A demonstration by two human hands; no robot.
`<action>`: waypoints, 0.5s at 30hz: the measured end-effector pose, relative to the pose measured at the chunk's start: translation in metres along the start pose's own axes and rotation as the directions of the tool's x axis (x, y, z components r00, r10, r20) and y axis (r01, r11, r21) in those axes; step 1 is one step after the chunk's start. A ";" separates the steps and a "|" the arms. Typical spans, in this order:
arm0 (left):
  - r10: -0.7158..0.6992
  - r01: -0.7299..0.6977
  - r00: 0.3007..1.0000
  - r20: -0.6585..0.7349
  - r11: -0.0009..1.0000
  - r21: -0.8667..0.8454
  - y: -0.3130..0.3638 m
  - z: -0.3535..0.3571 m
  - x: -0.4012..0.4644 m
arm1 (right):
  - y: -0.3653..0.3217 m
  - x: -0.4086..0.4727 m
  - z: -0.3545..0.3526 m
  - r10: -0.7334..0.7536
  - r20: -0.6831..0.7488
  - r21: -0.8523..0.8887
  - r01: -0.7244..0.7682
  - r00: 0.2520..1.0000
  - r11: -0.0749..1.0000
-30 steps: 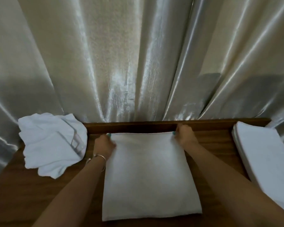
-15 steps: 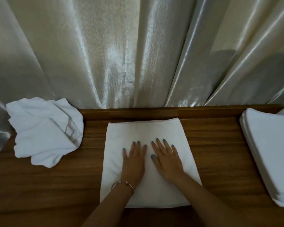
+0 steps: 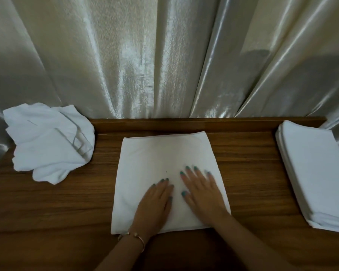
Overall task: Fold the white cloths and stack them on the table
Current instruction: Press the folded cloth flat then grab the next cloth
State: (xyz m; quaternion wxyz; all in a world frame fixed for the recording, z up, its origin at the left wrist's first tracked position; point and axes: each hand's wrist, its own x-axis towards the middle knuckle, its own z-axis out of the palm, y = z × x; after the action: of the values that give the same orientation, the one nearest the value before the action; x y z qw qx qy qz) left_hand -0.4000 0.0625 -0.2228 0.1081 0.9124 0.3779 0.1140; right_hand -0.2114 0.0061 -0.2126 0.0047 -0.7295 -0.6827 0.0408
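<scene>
folded cloth (image 3: 164, 163) flat on desk (image 3: 249, 173); left hand (image 3: 155, 206) and right hand (image 3: 202, 190) flat on its near half, no grip, fingers straight

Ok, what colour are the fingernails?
Teal-green on both hands, left and right; clearest in the head view.

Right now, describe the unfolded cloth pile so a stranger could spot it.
Start at the wooden table before the silvery curtain. At its far left corner lies the crumpled white cloth heap. Unlike the other cloths, it is rumpled, with no flat folded edges.
</scene>
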 end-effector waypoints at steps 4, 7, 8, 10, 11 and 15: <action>0.051 -0.064 0.989 0.140 0.993 0.095 -0.020 -0.006 -0.018 | 0.011 -0.032 0.010 -0.022 0.102 0.028 0.020 0.995 0.999; 0.092 -0.113 0.980 0.178 0.987 0.112 -0.038 -0.018 -0.030 | 0.035 -0.049 -0.003 -0.140 0.167 0.040 0.135 0.976 0.990; 0.132 -0.160 0.969 0.211 0.980 0.122 -0.040 -0.022 -0.035 | 0.042 -0.054 -0.007 -0.193 0.187 0.065 0.184 0.963 0.981; 0.265 -0.315 0.911 0.317 0.941 0.120 -0.043 -0.028 -0.045 | 0.055 -0.063 -0.013 -0.285 0.218 0.083 0.274 0.933 0.958; 0.326 -0.382 0.876 0.355 0.919 0.099 -0.045 -0.033 -0.048 | 0.062 -0.067 -0.014 -0.321 0.206 0.043 0.319 0.924 0.947; 0.423 -0.494 0.818 0.390 0.864 0.097 -0.054 -0.047 -0.048 | 0.082 -0.068 -0.026 -0.410 0.210 0.010 0.417 0.888 0.909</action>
State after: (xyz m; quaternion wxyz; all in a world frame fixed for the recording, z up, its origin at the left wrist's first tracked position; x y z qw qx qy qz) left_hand -0.4823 0.0708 -0.1990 0.0547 0.9878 0.1293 -0.0675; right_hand -0.1323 -0.0662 -0.1887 -0.0708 -0.5593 -0.8195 0.1025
